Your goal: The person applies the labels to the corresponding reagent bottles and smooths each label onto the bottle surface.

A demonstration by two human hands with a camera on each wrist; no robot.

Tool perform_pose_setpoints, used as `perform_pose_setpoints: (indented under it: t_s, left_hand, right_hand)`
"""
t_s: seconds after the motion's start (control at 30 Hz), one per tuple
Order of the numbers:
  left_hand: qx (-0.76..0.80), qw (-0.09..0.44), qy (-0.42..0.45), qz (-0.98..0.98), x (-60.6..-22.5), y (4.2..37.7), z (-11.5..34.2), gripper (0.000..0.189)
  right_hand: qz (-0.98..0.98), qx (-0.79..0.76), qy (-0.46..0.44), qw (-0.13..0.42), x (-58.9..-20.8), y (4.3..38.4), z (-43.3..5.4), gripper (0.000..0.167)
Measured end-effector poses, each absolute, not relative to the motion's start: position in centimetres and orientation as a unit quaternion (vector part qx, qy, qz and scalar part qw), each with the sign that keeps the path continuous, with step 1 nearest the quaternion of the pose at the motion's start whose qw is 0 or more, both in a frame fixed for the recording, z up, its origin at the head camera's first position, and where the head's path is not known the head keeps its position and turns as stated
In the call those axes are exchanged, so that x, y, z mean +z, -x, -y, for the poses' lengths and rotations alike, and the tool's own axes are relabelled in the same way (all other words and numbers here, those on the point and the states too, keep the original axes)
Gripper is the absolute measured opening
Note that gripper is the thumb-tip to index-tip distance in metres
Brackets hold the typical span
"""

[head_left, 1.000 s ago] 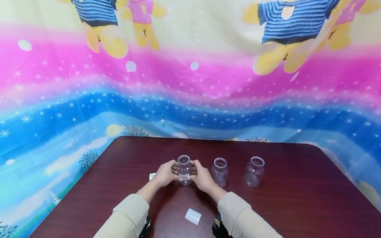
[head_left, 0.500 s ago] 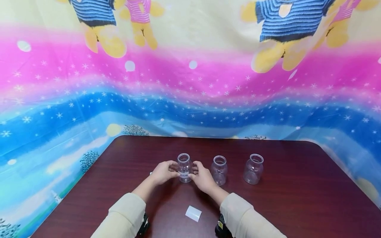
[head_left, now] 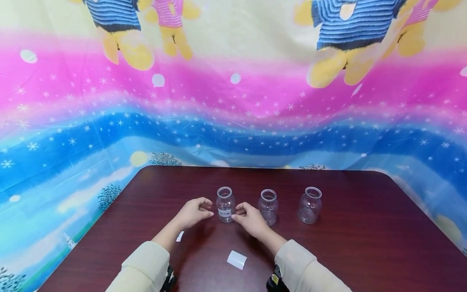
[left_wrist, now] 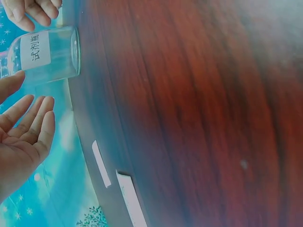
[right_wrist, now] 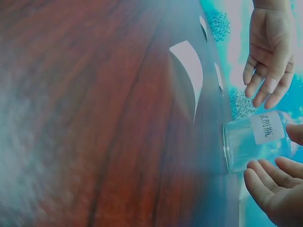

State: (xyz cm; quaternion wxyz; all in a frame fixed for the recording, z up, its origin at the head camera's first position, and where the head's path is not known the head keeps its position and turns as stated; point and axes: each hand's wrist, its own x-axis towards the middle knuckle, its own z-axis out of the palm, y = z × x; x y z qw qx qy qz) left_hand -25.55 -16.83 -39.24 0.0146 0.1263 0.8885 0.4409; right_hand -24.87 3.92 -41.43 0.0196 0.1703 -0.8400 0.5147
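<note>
A clear glass jar [head_left: 224, 202] stands upright on the table, mouth up. Its white label [left_wrist: 35, 49] bears dark Chinese characters and faces the person. To its left, my left hand [head_left: 194, 213] is held apart from the glass, fingers relaxed and palm turned inward. Close by the jar's right side is my right hand [head_left: 251, 221], its fingers loosely bent. Thumb and fingers of this hand [right_wrist: 279, 189] lie on either side of the jar in the right wrist view; whether they touch it I cannot tell.
Two more glass jars without visible labels, the middle one [head_left: 268, 207] and the far one [head_left: 310, 206], stand to the right. A curled white paper piece [head_left: 237, 260] lies in front. Another white slip [head_left: 180, 236] is beside the left forearm. A patterned cloth [head_left: 233, 101] hangs behind the table.
Both hands were around the labelled jar; the left has come off it and moved left, and the right has loosened. The white slip by the left forearm has come into fuller view.
</note>
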Motion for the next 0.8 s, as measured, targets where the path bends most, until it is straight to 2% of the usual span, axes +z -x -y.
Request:
perform_pose_setpoints:
  t_s: [0.37, 0.8]
  left_hand:
    - [0.431, 0.012, -0.121, -0.894, -39.4, 24.4, 18.5, 0.029]
    - [0.423, 0.014, -0.105, -0.9, -39.5, 22.8, 20.7, 0.029]
  right_hand:
    - [0.802, 0.568, -0.181, -0.041, -41.2, 23.9, -3.4, 0.025]
    - [0.779, 0.596, -0.187, -0.059, -41.6, 23.1, -1.9, 0.026]
